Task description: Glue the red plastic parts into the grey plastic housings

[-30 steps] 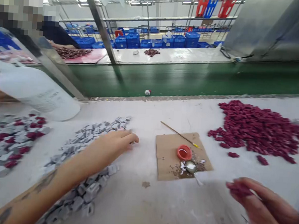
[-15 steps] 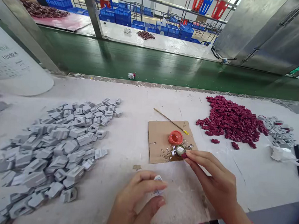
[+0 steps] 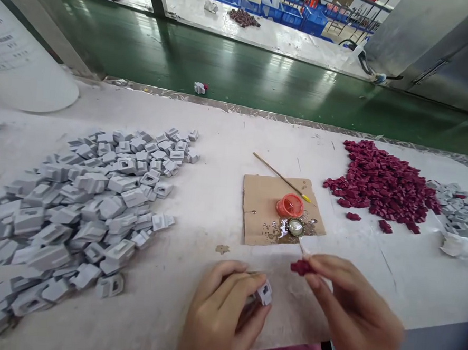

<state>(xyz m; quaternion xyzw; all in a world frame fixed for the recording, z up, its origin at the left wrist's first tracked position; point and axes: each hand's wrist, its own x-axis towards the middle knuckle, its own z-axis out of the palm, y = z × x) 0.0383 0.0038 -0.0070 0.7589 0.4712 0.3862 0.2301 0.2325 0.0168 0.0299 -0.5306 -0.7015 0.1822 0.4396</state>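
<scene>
Near the front edge, my left hand (image 3: 226, 306) pinches a light grey block (image 3: 264, 292) whose square opening faces right. My right hand (image 3: 349, 303) holds a dark red piece (image 3: 301, 267) between thumb and fingertips, a short gap to the right of the block. Beyond the red piece lies a brown cardboard (image 3: 256, 197) bearing a small red cup (image 3: 290, 205), a round dish of clear liquid (image 3: 296, 228) and wet splashes. A thin whitish strand runs from the dish towards the red piece. A thin stick with a yellow end (image 3: 281, 177) rests across the cardboard's back edge.
Grey blocks (image 3: 93, 203) are heaped on the left, dark red pieces (image 3: 388, 184) on the right beside another grey pile (image 3: 459, 210). A white bucket (image 3: 27, 62) stands at the back left. Behind runs a green belt (image 3: 241, 64) with one grey-and-red piece (image 3: 200, 88) on it.
My right hand has drawn the red piece back from the dish towards me. The block in my left hand now sits turned at the fingertips. The camera view has tilted down.
</scene>
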